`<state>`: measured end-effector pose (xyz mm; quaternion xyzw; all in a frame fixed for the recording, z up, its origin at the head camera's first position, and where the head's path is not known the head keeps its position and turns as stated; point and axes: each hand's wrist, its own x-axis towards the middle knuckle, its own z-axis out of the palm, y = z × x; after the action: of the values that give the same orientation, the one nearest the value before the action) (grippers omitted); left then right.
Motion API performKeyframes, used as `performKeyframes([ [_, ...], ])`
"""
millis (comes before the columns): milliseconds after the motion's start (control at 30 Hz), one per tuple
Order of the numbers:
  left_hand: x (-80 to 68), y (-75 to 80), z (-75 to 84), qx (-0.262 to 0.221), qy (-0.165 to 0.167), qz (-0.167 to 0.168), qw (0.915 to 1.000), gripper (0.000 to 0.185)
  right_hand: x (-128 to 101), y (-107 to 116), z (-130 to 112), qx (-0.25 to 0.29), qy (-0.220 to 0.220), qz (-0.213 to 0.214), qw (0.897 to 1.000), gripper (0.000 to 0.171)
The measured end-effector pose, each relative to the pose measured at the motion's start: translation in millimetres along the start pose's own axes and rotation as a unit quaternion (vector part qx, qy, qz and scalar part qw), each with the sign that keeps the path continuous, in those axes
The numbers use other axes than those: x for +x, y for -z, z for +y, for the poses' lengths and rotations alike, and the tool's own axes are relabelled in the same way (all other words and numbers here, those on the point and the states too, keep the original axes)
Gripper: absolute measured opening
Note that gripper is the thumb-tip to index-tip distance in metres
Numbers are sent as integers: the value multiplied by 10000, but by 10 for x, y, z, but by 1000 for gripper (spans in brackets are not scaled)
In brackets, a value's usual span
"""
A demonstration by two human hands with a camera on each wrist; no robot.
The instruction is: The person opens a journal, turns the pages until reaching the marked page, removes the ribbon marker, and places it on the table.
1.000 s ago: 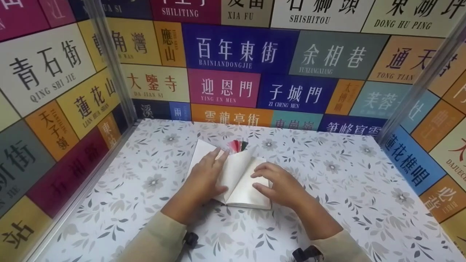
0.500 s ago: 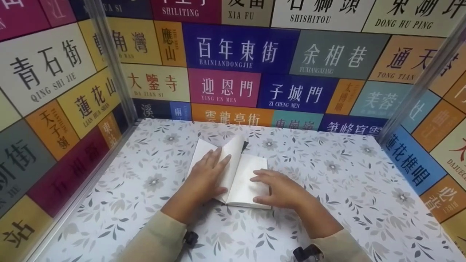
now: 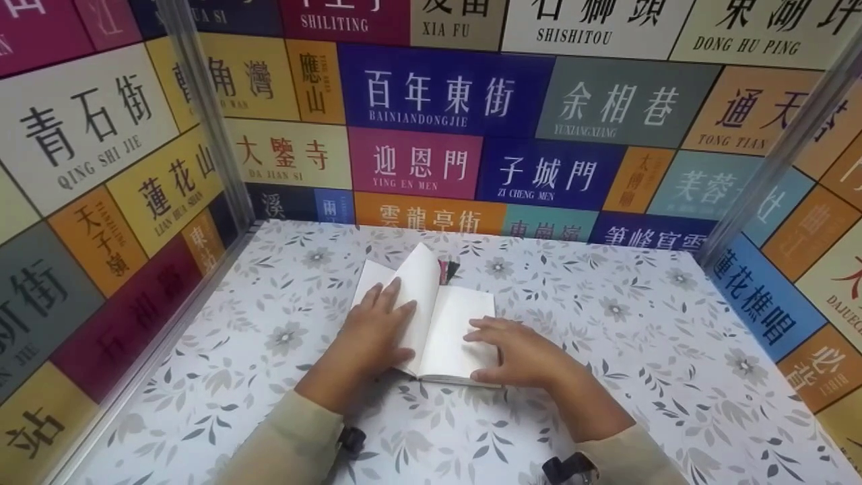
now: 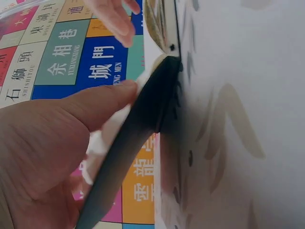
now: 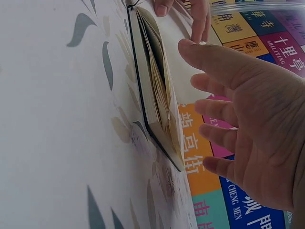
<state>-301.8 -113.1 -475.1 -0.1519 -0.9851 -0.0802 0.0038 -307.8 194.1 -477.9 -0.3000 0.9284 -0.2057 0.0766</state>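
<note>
A notebook [image 3: 461, 337] with blank pale pages and a dark cover [image 4: 128, 143] lies spread on the table. My left hand [image 3: 374, 330] rests on its left-side pages with fingers spread and straight. Beside those fingers, a loose page [image 3: 422, 273] stands raised and curved, leaning left. The left half of the cover tilts up from the table in the left wrist view. Over the right page's outer edge is my right hand [image 3: 518, 347], fingers relaxed and apart, nothing between them. In the right wrist view, that hand [image 5: 267, 124] is beside the fanned page block [image 5: 157, 90].
A small red and dark object [image 3: 446, 271] shows behind the notebook, partly hidden by the raised page. White cloth with grey leaves and flowers covers the table [image 3: 606, 377]. Panels with coloured signs [image 3: 444, 87] enclose the back and both sides, with clear corner strips [image 3: 209, 114].
The raised page has swung from over the middle toward the left, baring more of the right page. My left hand has drawn slightly toward me; my right hand has barely shifted.
</note>
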Motion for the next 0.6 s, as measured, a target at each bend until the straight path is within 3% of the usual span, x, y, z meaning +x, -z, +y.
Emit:
performKeyframes([
  [600,9,-13,-22,64,333,-652,9973,91,5,-37,52,26,-314,-378,9988,75],
])
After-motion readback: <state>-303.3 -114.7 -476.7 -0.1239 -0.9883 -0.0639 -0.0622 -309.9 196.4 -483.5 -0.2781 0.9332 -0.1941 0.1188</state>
